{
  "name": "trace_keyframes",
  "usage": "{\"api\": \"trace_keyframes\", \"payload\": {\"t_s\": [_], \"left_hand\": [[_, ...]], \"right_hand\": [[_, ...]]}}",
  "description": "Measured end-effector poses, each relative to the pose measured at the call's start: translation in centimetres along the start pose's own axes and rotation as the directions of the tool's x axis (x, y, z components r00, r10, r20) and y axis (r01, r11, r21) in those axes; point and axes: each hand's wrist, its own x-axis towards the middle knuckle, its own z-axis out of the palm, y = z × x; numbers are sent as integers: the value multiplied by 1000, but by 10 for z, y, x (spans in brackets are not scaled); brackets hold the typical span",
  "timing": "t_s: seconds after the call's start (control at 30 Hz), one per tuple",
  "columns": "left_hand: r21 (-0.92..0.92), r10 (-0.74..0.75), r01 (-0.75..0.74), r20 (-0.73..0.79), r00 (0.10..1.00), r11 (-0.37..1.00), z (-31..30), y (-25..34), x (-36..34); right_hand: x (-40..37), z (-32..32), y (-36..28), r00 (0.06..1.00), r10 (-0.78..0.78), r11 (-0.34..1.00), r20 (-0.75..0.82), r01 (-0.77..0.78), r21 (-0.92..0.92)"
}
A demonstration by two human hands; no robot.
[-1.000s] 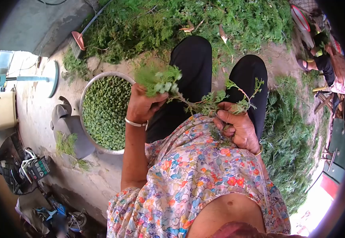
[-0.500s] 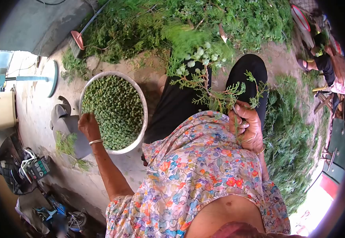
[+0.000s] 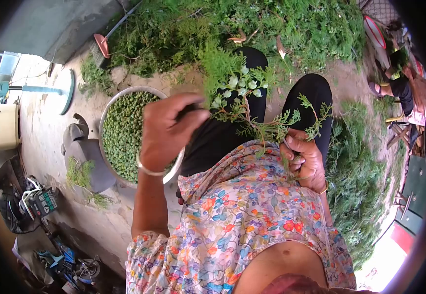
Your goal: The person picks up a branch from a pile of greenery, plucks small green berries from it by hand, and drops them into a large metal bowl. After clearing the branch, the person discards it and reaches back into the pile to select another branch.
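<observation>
My left hand (image 3: 161, 127), a bangle on its wrist, hangs over the right part of a round basin (image 3: 106, 156) filled with small green cones. Its thumb and fingers are curved with a gap between them and nothing visible inside. In front of my lap, my right hand (image 3: 303, 159) pinches the stem end of a leafy evergreen sprig (image 3: 247, 110). Pale green cones (image 3: 242, 85) cluster on the sprig, which reaches up and left over my dark-trousered legs, its tip right of my left hand.
Cut evergreen branches (image 3: 174, 36) are heaped ahead, with another pile (image 3: 355, 171) at right. Left are a broom (image 3: 100, 46), a fan (image 3: 66, 93), a grey seat (image 3: 90, 164) with a sprig, and a black bag (image 3: 10, 196). Another person's leg (image 3: 401, 88) shows at far right.
My left hand has risen from the cones in the basin and moved right toward the sprig, its fingers now apart. The sprig has shifted slightly left and down in my right hand.
</observation>
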Motion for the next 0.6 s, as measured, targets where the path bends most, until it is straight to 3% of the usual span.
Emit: {"api": "trace_keyframes", "payload": {"t_s": [0.03,0.07,0.13,0.17,0.2,0.27,0.3,0.37,0.4,0.47,0.6], "left_hand": [[-5,100,-100,35,994,995,8,0,8],[-6,104,-104,39,994,995,15,-3,12],[-99,-9,25,154,988,995,27,-9,17],[66,60,-77,232,971,995,25,-14,18],[63,59,-76,234,970,995,25,-20,19],[34,-33,20,407,913,999,27,-31,19],[33,-35,23,405,914,999,28,-30,17],[-313,-151,249,305,940,917,33,-26,11],[-313,-154,250,302,941,916,31,-20,9],[-443,-400,517,335,853,732,26,-6,9],[-483,-370,417,195,908,770,36,-27,1]], "right_hand": [[0,-2,2,999,-24,1000,-25,24,-10],[0,-3,4,997,-48,999,-52,47,-19],[-2,-1,4,996,-67,998,-55,66,-16],[-4,0,5,995,-78,997,-59,77,-18],[-5,-2,6,995,-77,997,-63,76,-17],[-3,-5,8,993,-107,993,-56,104,-55],[-3,-8,9,993,-104,993,-57,101,-57],[-1,-12,10,995,-102,994,-15,102,-28],[0,-12,9,995,-100,995,-14,99,-30],[0,-10,8,998,-69,997,6,69,32],[0,-2,5,999,18,998,-33,-20,-57]]}}
